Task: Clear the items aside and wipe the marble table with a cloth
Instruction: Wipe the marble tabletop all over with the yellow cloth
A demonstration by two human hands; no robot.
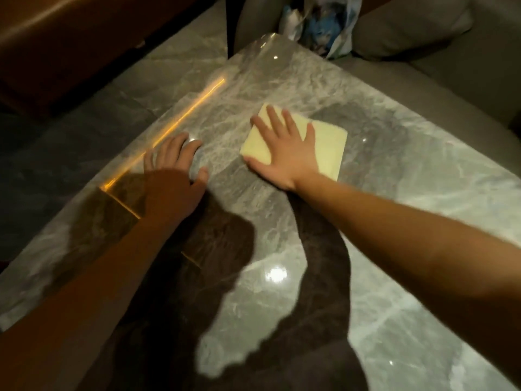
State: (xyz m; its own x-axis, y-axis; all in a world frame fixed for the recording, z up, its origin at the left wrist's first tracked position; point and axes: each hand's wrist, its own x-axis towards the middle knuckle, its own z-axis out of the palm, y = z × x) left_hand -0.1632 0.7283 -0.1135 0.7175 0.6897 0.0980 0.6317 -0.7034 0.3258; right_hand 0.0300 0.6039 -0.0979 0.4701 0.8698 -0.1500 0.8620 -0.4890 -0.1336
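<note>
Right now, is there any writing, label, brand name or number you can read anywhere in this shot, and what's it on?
None can be read.
The yellow cloth under the right hand is plain.
The marble table, where the left hand rests, shows only veining and glare.
The plastic bag past the far corner has blue and white patches, too blurred to tell if any is print.
</note>
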